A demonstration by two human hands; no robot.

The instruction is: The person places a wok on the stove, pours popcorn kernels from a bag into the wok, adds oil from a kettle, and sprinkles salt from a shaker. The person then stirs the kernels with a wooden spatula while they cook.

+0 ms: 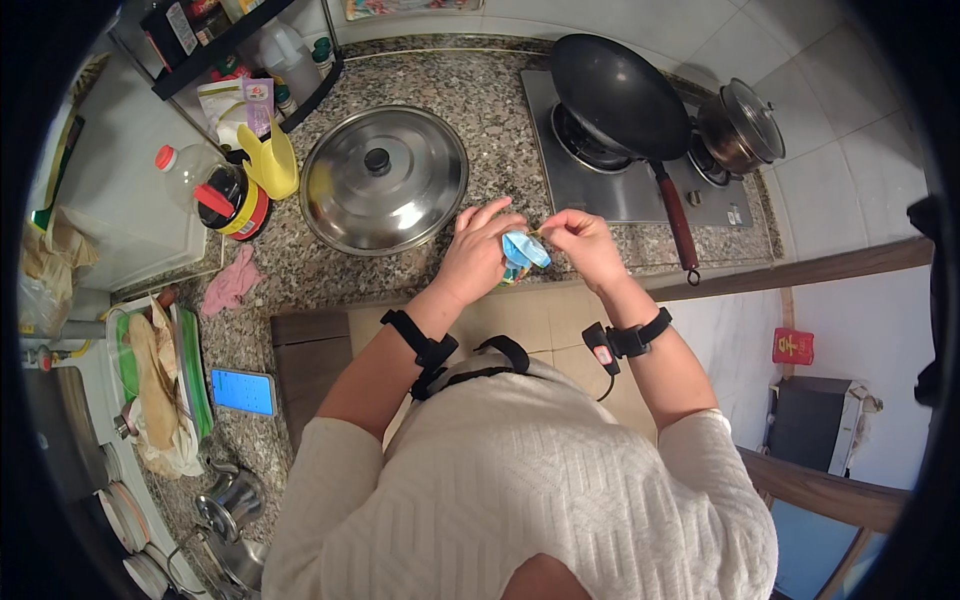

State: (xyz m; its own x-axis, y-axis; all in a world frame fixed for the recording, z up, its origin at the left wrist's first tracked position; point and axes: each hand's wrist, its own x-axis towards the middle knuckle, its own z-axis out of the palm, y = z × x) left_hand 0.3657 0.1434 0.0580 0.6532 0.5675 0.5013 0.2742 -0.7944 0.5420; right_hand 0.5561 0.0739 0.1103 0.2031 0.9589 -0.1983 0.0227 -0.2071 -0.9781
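My left hand (474,259) grips a small blue plastic packet (523,250) with a crumpled top, at the counter's front edge. Some green and red print shows low on the packet, below the fingers. Between thumb and forefinger, my right hand (586,244) pinches a thin yellowish strand (535,232), possibly a rubber band, that runs to the packet's top. The left fingers hide part of the packet. Just behind my left hand lies a round steel lid (382,184) with a black knob.
A black wok (622,94) rests tilted on the gas hob (615,196), its wooden handle (677,221) reaching past the front edge. Behind it stands a lidded pot (739,131). Leftward are jars (247,202), a pink cloth (234,280), a phone (243,391) and a kettle (231,499).
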